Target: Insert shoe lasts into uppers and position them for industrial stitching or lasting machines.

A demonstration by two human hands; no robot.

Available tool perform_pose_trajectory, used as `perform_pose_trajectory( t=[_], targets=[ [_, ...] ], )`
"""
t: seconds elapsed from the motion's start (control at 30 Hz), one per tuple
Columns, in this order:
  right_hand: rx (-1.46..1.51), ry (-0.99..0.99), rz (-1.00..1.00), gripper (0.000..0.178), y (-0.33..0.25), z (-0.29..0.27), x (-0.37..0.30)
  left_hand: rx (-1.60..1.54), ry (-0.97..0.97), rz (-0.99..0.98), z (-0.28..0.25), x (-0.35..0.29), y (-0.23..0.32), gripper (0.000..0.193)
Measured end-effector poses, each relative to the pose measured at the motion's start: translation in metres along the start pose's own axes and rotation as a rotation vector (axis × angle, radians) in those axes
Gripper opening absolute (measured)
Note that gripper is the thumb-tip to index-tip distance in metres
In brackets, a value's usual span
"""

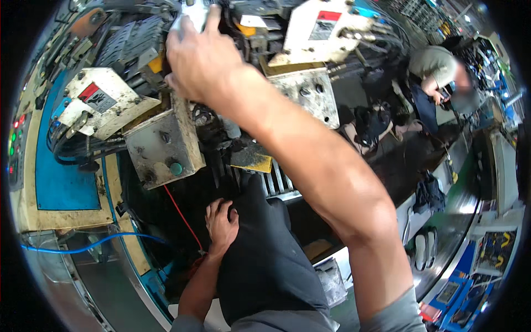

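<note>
My right arm stretches across the machine, and my right hand (206,62) is at its far side. Its fingers are bent around a shiny white object (191,15), which the top edge of the view cuts off; its kind cannot be made out. My left hand (222,227) lies on my dark-trousered leg (257,249), holding nothing, its fingers apart and slightly bent. Below the right hand is the machine's greasy middle, between a stained metal box (165,149) with a green button and another metal block (307,91).
White guards (102,105) with red-marked labels flank the machine. A blue panel (66,149) and lit buttons (15,138) are at left. A red cord (182,213) hangs beside my left hand; a blue hose (99,243) runs leftward. Another person (434,72) crouches at far right.
</note>
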State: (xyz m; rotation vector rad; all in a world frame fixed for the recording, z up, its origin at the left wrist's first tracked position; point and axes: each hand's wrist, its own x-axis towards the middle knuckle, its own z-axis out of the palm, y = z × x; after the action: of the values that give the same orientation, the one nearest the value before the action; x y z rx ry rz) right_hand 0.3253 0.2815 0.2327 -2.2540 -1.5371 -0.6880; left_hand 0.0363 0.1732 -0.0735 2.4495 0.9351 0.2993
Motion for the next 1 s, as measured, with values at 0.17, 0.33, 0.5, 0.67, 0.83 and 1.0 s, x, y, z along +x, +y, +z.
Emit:
perform_pose_trajectory(
  t=[0.17, 0.33, 0.5, 0.67, 0.83, 1.0],
  targets=[
    [0.512, 0.090, 0.016, 0.060, 0.013, -0.013, -0.217, 0.019, 0.014, 0.041, 0.010, 0.006, 0.004, 0.028],
    [0.435, -0.190, 0.762, 0.047, 0.004, -0.085, -0.562, -0.016, -0.033, 0.219, 0.015, 0.015, -0.014, 0.027],
    [-0.215, -0.462, 1.544, 0.046, -0.029, -0.256, -0.899, 0.092, -0.065, 0.271, 0.037, 0.024, -0.041, 0.029],
    [-0.454, -0.555, 1.904, 0.081, 0.001, -0.369, -1.063, 0.177, -0.124, 0.241, 0.036, 0.019, -0.044, 0.032],
    [-0.328, -0.416, 1.776, 0.106, 0.100, -0.377, -1.080, 0.096, -0.178, 0.182, 0.019, 0.010, -0.032, 0.038],
    [-0.147, -0.558, 1.708, 0.108, 0.193, -0.338, -1.031, -0.232, -0.261, 0.153, -0.012, -0.023, 0.007, 0.042]
  ],
)
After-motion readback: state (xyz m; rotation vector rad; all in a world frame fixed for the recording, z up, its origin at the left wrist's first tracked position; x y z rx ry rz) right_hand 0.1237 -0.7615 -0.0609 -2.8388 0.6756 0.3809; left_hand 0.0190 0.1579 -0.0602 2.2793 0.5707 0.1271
